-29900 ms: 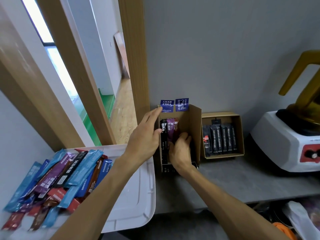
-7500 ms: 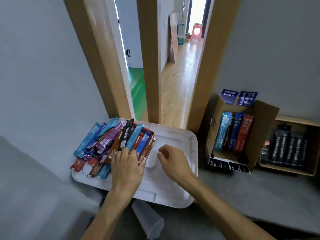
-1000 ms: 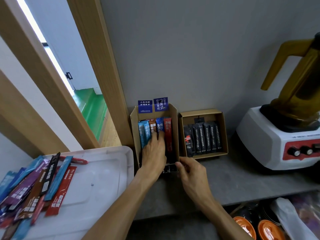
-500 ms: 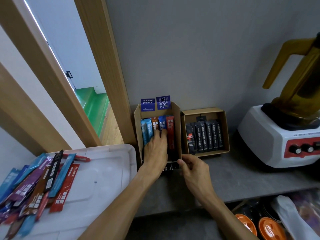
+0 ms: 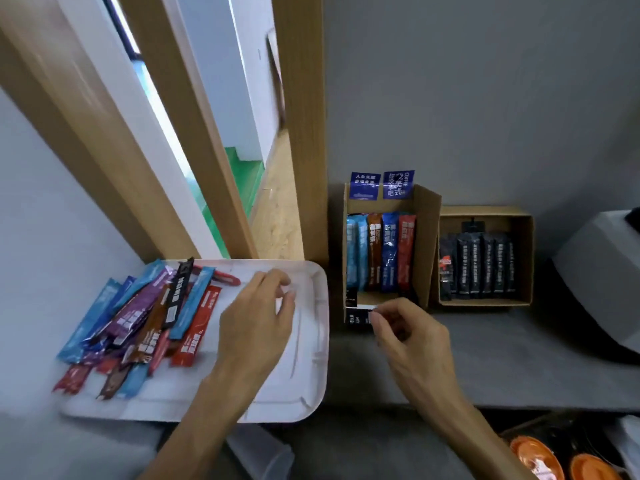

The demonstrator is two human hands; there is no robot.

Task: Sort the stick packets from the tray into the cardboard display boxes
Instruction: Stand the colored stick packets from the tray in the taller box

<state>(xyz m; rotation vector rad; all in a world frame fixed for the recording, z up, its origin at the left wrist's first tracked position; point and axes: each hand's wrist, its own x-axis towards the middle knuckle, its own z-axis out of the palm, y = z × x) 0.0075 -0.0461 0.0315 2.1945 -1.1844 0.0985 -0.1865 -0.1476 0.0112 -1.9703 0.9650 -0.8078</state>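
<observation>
Left hand (image 5: 256,323): loosely curled over the white tray (image 5: 311,375), holding nothing
Right hand (image 5: 405,337): pinches the front lip of the open display box (image 5: 424,237)
Stick packets (image 5: 149,317): heaped on tray's left; five stand in the box

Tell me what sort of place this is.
Likely a café or shop drinks counter: two cardboard display boxes of stick packets, a blue tab reading COFFEE, a white appliance base on the grey counter.
</observation>
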